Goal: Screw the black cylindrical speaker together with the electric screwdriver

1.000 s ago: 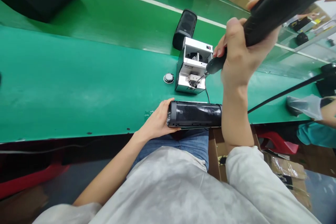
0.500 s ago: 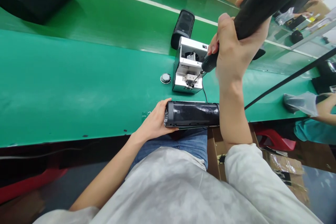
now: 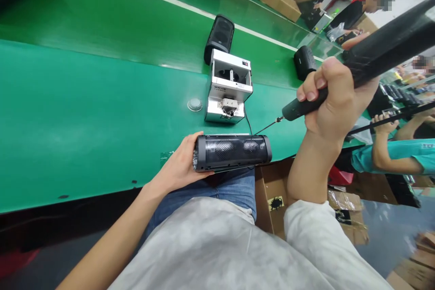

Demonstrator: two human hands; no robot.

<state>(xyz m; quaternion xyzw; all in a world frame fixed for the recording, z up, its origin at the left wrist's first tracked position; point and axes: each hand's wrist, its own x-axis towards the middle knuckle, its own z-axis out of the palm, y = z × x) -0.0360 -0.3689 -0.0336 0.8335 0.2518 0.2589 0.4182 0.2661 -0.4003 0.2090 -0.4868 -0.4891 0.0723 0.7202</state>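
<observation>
My left hand (image 3: 180,161) grips the left end of a black speaker (image 3: 234,150), which lies lengthwise at the table's front edge. My right hand (image 3: 335,95) is wrapped round a black electric screwdriver (image 3: 302,105). Its thin bit points down and left, with the tip close to the speaker's upper edge; whether they touch I cannot tell. Behind the speaker stands a silver screw feeder (image 3: 229,88) with a dark opening on top. Left of the feeder, a small round clear-rimmed disc (image 3: 195,104) lies on the green mat (image 3: 102,122).
Another black speaker (image 3: 220,34) stands behind the feeder, and a further one (image 3: 304,62) is at the back right. Cardboard boxes (image 3: 277,1) line the far side. A person in a teal shirt (image 3: 394,156) is at the right. An open carton (image 3: 278,190) stands below the table edge.
The screwdriver has moved right and down from the feeder towards the speaker in my right hand. The view has shifted right, and my left hand keeps its hold.
</observation>
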